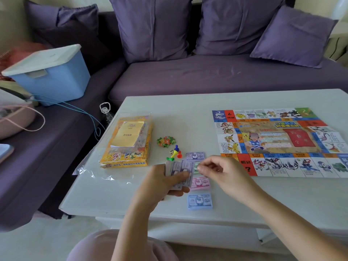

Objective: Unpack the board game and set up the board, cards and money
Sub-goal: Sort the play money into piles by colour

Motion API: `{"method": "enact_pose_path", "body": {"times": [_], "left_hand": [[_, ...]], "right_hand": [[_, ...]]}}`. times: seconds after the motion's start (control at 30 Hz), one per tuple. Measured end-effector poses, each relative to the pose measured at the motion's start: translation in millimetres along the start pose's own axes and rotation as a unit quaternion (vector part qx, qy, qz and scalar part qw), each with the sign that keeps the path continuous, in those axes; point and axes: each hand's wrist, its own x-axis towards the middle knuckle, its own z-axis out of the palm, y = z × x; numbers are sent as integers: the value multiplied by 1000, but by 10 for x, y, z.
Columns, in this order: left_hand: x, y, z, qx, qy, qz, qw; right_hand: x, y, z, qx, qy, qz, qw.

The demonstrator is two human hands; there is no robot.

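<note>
At the tabletop's (263, 194) near edge, both hands sort play money.
Now the left hand (162, 182) grips a wad of notes (178, 168); the right hand (224, 172) pinches a green note (196, 166) between the purple pile (195, 156) and pink pile (200, 182). The board (273, 136) lies unfolded to the right. Thin notes may slip from the wad and mix the piles.

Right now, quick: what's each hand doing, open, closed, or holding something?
Left hand: fingers curled round a stack of paper money.
Right hand: fingertips pinching a green note at the stack's edge.
</note>
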Motion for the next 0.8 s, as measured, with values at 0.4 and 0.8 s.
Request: {"method": "enact_pose_path", "body": {"times": [0.4, 0.8], "left_hand": [[165, -27, 168, -219, -7, 17, 976], [256, -104, 244, -237, 23, 21, 971]], "right_hand": [[149, 35, 88, 211, 29, 119, 970], [147, 117, 45, 218, 48, 127, 966]]}}
